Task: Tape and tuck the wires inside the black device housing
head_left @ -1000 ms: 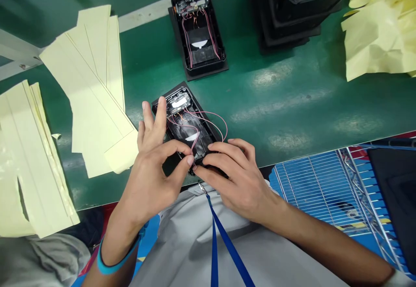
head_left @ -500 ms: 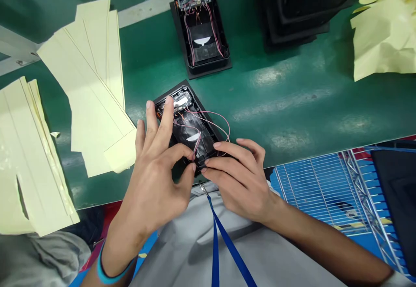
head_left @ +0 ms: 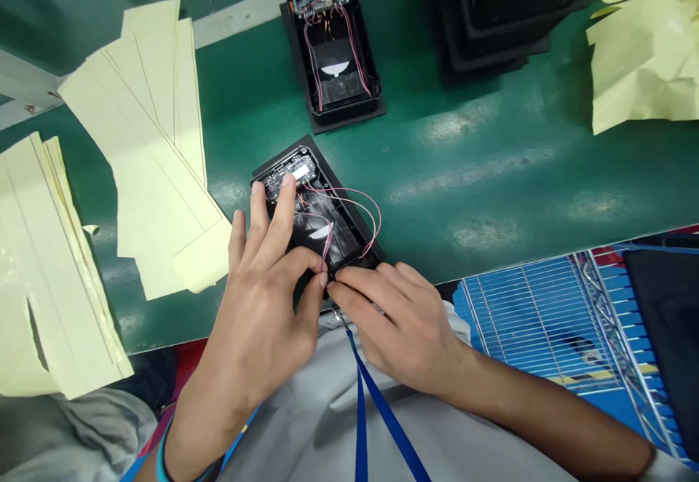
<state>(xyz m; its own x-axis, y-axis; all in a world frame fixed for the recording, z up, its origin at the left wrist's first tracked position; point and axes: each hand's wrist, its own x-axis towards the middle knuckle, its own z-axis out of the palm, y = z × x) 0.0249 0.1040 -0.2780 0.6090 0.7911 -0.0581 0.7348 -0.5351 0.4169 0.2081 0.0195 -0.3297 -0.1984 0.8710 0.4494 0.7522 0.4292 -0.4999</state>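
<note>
A black plastic housing [head_left: 344,245] lies tilted on a black flat pad at the table's near edge. Inside its far end sits a circuit board [head_left: 301,172], from which thin pink wires [head_left: 376,209] run; one pair loops out past the right side. My left hand [head_left: 267,296] pinches the other pink pair between thumb and index finger at the near end, its longer fingers reaching over the board. Against the housing's near rim, the fingers of my right hand [head_left: 407,322] are pressed together beside the left fingertips; what they hold is hidden.
A second wired housing [head_left: 343,49] stands farther back on the green table [head_left: 491,169]. Stacked black parts [head_left: 470,23] are at the back right, beside crumpled yellow paper [head_left: 644,67]. Pale yellow sheets [head_left: 153,162] lie left. A wire rack [head_left: 524,314] is below right.
My right hand has drawn its fingers in from the housing's right corner toward the left fingertips and closed them. My left hand keeps its pinch; the view has shifted slightly.
</note>
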